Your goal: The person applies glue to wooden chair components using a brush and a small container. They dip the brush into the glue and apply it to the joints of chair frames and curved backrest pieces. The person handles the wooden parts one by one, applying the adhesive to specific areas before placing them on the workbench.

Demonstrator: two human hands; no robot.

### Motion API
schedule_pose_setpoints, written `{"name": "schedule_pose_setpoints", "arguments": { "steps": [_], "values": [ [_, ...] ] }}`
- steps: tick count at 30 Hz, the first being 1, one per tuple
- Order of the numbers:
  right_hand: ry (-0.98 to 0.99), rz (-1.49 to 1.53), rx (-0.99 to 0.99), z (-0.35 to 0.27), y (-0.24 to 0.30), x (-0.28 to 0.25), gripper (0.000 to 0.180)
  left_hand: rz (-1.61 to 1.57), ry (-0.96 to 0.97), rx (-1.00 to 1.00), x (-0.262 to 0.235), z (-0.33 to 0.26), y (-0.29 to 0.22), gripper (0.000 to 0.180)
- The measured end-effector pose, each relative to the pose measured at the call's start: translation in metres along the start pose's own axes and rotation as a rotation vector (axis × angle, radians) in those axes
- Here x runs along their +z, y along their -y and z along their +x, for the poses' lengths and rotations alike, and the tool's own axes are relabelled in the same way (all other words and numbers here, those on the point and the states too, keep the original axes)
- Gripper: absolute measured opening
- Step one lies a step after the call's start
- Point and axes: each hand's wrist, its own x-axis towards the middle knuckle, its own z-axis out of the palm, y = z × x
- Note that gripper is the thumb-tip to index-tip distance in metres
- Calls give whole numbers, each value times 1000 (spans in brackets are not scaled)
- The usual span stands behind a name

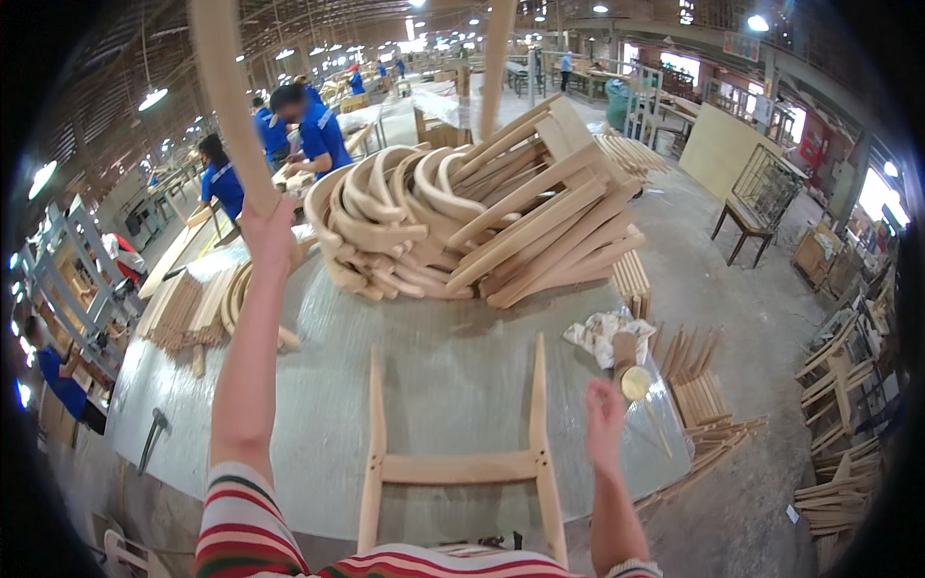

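Note:
My left hand is raised at the left, closed around the lower part of a long wooden chair part that runs up out of view. A second upright wooden bar shows at the top; whether the two are joined I cannot tell. My right hand is held over the table's right side, its fingers curled together and slightly blurred; what they hold, if anything, is hidden. Beside it is a round yellowish container top. In front of me lies a wooden frame of two posts and a crossrail.
Curved and straight wooden parts are heaped on the table. At left lie wooden strips and a hammer. A white cloth lies at right. More parts stand beyond the right edge. Co-workers in blue work behind.

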Motion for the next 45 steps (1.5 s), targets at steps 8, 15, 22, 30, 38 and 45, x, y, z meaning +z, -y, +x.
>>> {"name": "schedule_pose_setpoints", "arguments": {
  "steps": [8,15,22,30,38,45],
  "values": [
    [342,388,154,-21,91,17,43,-113,323,-738,-210,-190,15,18],
    [428,-222,569,-184,23,10,29,233,444,-1163,-301,-352,71,9],
    [340,-499,498,-275,3,-29,24,436,623,-1127,-326,-402,90,23],
    [244,-942,172,-245,-24,-87,34,846,708,-321,-236,-377,81,49],
    [280,-398,719,-227,-49,-100,34,479,1125,244,28,-368,43,36],
    [196,-614,289,-144,-55,-127,26,582,1703,685,131,-386,66,29]
  ]
}}
